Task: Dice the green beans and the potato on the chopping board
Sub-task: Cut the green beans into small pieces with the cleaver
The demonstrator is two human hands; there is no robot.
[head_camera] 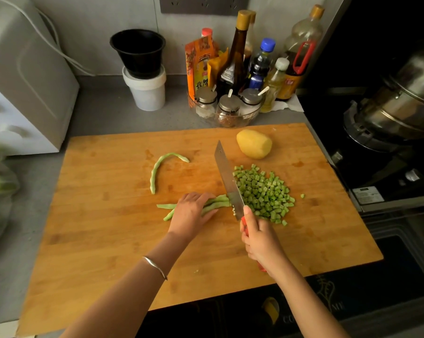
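Note:
A wooden chopping board (108, 240) fills the middle of the counter. My left hand (191, 213) presses down on a small bunch of green beans (218, 202) lying across the board. My right hand (261, 242) grips the red handle of a cleaver (228, 179), whose blade meets the right end of the bunch. A heap of diced bean pieces (264, 193) lies right of the blade. One whole curved bean (160, 167) lies apart at the upper left. A peeled yellow potato (254, 143) rests whole near the board's far edge.
Behind the board stand a glass bowl of spice jars (226, 108), several sauce bottles (235, 57) and a black cup stacked in a white tub (145, 89). A white appliance (23, 76) is at the left, a steel pot (401, 103) on the stove at the right.

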